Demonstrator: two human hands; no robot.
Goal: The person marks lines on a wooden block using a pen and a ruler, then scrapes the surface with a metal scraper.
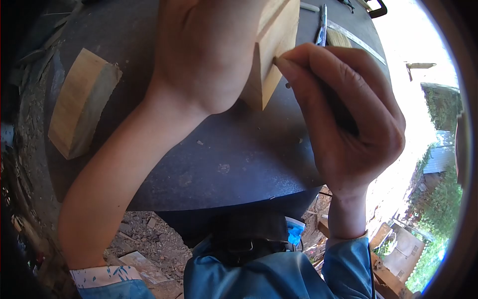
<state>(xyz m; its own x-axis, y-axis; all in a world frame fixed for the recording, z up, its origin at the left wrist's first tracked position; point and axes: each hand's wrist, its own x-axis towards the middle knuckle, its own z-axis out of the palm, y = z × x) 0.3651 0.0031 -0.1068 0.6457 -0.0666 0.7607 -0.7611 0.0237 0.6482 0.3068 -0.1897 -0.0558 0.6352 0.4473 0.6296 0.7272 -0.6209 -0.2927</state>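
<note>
A pale wooden block (pixel 281 45) with a slanted end is at the top centre, on the dark tabletop (pixel 224 164). My left hand (pixel 204 55) is against its left side; the fingers run out of the top of the frame, so their grip is hidden. My right hand (pixel 353 104) has thumb and index finger pinched together at the block's right face. Whatever small thing is between those fingertips is too hidden to name. Just below the thumb shows a tiny dark round spot (pixel 288 85).
Another angled wooden block (pixel 82 104) lies on the left of the tabletop. Behind my right hand are a metal ruler (pixel 358 42), a narrow dark-edged tool (pixel 322 25) and a piece of wood (pixel 339 39). Debris-strewn ground (pixel 149 234) shows below the table's front edge.
</note>
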